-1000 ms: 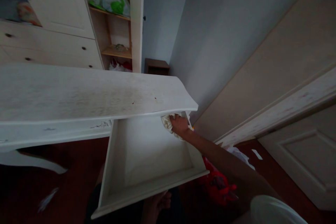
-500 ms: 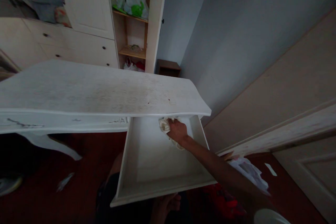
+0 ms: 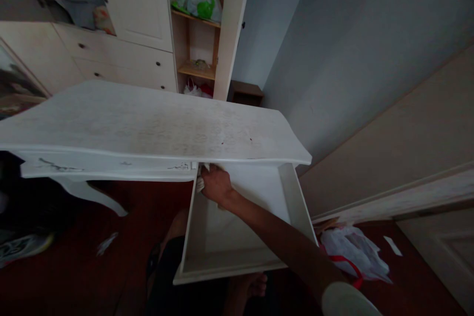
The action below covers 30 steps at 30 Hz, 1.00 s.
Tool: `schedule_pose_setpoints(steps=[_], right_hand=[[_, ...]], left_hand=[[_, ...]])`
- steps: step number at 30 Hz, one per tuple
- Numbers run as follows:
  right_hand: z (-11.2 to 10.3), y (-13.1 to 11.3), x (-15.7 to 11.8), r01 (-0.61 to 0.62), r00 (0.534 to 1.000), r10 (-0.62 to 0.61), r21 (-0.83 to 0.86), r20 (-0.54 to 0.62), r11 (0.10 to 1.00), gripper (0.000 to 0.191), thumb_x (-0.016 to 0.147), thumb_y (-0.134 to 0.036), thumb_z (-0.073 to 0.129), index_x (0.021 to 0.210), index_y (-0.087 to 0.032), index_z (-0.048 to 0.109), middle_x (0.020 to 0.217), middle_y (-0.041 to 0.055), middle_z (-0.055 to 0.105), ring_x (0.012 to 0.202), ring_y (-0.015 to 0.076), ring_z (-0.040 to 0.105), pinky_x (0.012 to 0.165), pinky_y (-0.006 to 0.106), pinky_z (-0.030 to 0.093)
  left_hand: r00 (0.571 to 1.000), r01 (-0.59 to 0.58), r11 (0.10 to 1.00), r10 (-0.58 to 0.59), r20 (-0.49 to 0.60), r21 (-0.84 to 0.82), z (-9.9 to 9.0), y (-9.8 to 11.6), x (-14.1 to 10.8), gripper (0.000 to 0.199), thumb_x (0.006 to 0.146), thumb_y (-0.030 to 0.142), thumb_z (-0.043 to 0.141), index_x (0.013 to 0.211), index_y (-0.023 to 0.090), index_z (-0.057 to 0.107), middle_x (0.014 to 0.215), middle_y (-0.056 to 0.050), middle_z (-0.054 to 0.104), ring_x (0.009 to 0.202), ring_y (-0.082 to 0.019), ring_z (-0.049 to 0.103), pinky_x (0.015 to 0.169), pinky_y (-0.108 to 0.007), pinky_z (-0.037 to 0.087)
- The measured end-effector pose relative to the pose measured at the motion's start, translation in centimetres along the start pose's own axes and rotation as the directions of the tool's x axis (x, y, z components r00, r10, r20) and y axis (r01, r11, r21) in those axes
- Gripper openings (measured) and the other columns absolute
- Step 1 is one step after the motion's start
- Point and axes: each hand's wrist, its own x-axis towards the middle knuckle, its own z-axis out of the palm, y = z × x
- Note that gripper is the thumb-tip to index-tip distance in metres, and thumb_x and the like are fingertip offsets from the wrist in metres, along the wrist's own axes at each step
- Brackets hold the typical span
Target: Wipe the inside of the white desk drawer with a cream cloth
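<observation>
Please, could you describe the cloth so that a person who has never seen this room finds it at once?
Find the long, stained white table, then the pulled-out drawer at its right end. In the drawer's far left corner, the right hand holds a cream cloth. Unlike the straight drawer walls, it is crumpled.

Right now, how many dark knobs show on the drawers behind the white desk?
4: upper-left knob, upper-right knob, lower-left knob and lower-right knob. The white desk may hide more lower down.
</observation>
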Motion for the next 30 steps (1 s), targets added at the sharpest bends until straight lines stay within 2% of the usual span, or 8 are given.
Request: schedule_pose_setpoints(steps=[4, 8, 10, 12, 15, 19, 25, 30], right_hand=[[-0.7, 0.6, -1.2, 0.115, 0.99, -0.114, -0.01, 0.08, 0.993, 0.038, 0.086, -0.034, 0.054, 0.12, -0.018, 0.062, 0.123, 0.0168, 0.061, 0.098, 0.0278, 0.066, 0.076, 0.039, 0.057], [-0.6, 0.3, -4.0, 0.298, 0.934, -0.296, 0.023, 0.2, 0.954, 0.031, 0.084, -0.039, 0.059, 0.107, -0.021, 0.069, 0.114, 0.0147, 0.064, 0.095, 0.0285, 0.066, 0.071, 0.039, 0.057], [-0.4, -0.2, -5.6, 0.431, 0.868, -0.429, 0.05, 0.249, 0.901, 0.027, 0.086, -0.039, 0.059, 0.103, -0.022, 0.071, 0.109, 0.0139, 0.066, 0.099, 0.0294, 0.065, 0.069, 0.037, 0.057], [-0.3, -0.9, -7.1, 0.542, 0.792, -0.532, 0.054, 0.299, 0.838, 0.023, 0.09, -0.032, 0.056, 0.104, -0.023, 0.072, 0.108, 0.0139, 0.066, 0.098, 0.0283, 0.065, 0.065, 0.035, 0.055], [-0.5, -1.5, -8.7, 0.646, 0.695, -0.609, 0.04, 0.383, 0.762, 0.026, 0.093, -0.019, 0.05, 0.107, -0.023, 0.071, 0.115, 0.0128, 0.065, 0.089, 0.0255, 0.067, 0.06, 0.034, 0.053], [-0.5, -1.1, -9.7, 0.75, 0.573, -0.703, 0.077, 0.423, 0.657, 0.029, 0.095, -0.022, 0.048, 0.115, -0.028, 0.068, 0.12, 0.0092, 0.063, 0.087, 0.0239, 0.067, 0.061, 0.033, 0.051], [0.1, 2.0, -10.4, 0.801, 0.517, -0.768, 0.104, 0.378, 0.59, 0.024, 0.097, -0.025, 0.051, 0.111, -0.029, 0.069, 0.116, 0.0048, 0.065, 0.095, 0.021, 0.064, 0.07, 0.03, 0.047], [-0.1, 5.6, -12.7, 0.77, 0.536, -0.719, 0.092, 0.444, 0.631, 0.019, 0.094, -0.024, 0.056, 0.105, -0.026, 0.072, 0.107, 0.0062, 0.067, 0.088, 0.0198, 0.064, 0.067, 0.029, 0.044]], left_hand=[[1.0, 0.009, 1.0, -0.009, -0.002, -0.024, -0.1, -0.5, 0.5, 0.051, 0.04, 0.053, 0.089, 0.063, 0.012, 0.07, 0.064, -0.013, 0.073, 0.056, -0.022, 0.066, 0.055, -0.034, 0.053], [0.998, 0.017, 0.999, -0.015, 0.064, -0.027, 0.1, 0.1, -0.1, 0.045, 0.05, 0.048, 0.088, 0.068, 0.011, 0.071, 0.068, -0.012, 0.074, 0.059, -0.021, 0.067, 0.06, -0.033, 0.054], [0.997, 0.006, 0.999, -0.004, 0.072, -0.035, 0.3, 0.5, -0.5, 0.044, 0.051, 0.047, 0.087, 0.068, 0.011, 0.07, 0.068, -0.011, 0.074, 0.059, -0.02, 0.067, 0.06, -0.032, 0.054], [0.998, -0.006, 0.999, 0.008, 0.061, -0.039, 0.5, 0.7, -0.9, 0.045, 0.05, 0.048, 0.087, 0.069, 0.01, 0.071, 0.068, -0.012, 0.074, 0.059, -0.02, 0.067, 0.06, -0.033, 0.053], [0.999, -0.03, 0.999, 0.03, 0.032, -0.016, 0.9, 1.1, -1.4, 0.047, 0.049, 0.049, 0.086, 0.07, 0.009, 0.07, 0.069, -0.013, 0.073, 0.058, -0.022, 0.066, 0.06, -0.035, 0.052], [0.998, -0.066, 0.998, 0.066, -0.001, 0.02, 1.4, 1.7, -2.2, 0.046, 0.05, 0.049, 0.084, 0.07, 0.01, 0.069, 0.067, -0.012, 0.072, 0.057, -0.021, 0.064, 0.062, -0.035, 0.051], [0.999, -0.049, 0.998, 0.049, 0.002, 0.045, 1.5, 2.3, -2.5, 0.044, 0.05, 0.047, 0.083, 0.069, 0.01, 0.068, 0.066, -0.011, 0.072, 0.056, -0.019, 0.064, 0.061, -0.033, 0.051], [0.991, -0.121, 0.988, 0.126, -0.052, 0.1, 1.6, 1.8, -2.4, 0.043, 0.055, 0.05, 0.08, 0.069, 0.011, 0.068, 0.066, -0.011, 0.072, 0.056, -0.019, 0.065, 0.06, -0.033, 0.052]])
